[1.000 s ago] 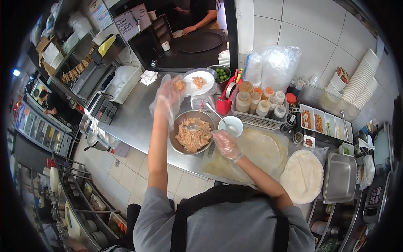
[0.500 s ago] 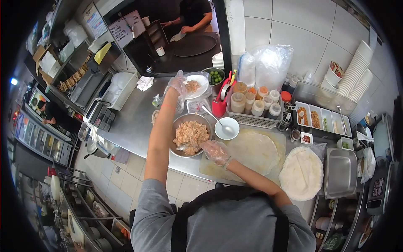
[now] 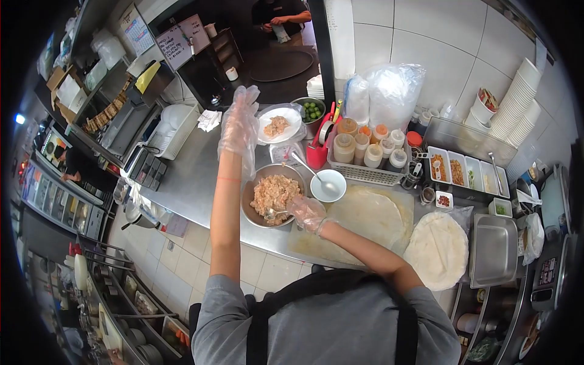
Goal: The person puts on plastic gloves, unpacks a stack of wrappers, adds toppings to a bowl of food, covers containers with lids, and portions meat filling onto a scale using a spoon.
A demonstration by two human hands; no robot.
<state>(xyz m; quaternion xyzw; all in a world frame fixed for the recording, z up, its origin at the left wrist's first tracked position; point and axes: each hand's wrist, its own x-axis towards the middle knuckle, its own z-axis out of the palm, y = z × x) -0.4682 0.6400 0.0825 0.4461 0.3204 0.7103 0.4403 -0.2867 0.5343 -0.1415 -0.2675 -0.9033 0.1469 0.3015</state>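
My left hand (image 3: pixel 239 125), in a loose clear plastic glove, is raised over the counter with its fingers stretched out and nothing visible in them. Just right of it, a white plate (image 3: pixel 294 128) with a small portion of chopped raw meat (image 3: pixel 277 126) rests on a kitchen scale (image 3: pixel 287 152). My gloved right hand (image 3: pixel 307 214) grips a metal spoon (image 3: pixel 273 213), its bowl end dipped into the meat mixture (image 3: pixel 275 196) in a steel bowl (image 3: pixel 246 212). Beside that bowl is a white bowl (image 3: pixel 329 193) with another spoon (image 3: pixel 306 165) in it.
A thin sheet of dough (image 3: pixel 371 219) lies on a board, with a stack of round dough sheets (image 3: pixel 436 255) farther right. Sauce bottles (image 3: pixel 373 156) stand in a basket. Limes (image 3: pixel 312 111) fill a pot. Behind the pass window, a person (image 3: pixel 281 15) handles something pale.
My left hand has moved left, away from the plate. My right hand and its spoon have shifted slightly left and up in the meat. The person behind the window has lifted the pale item.
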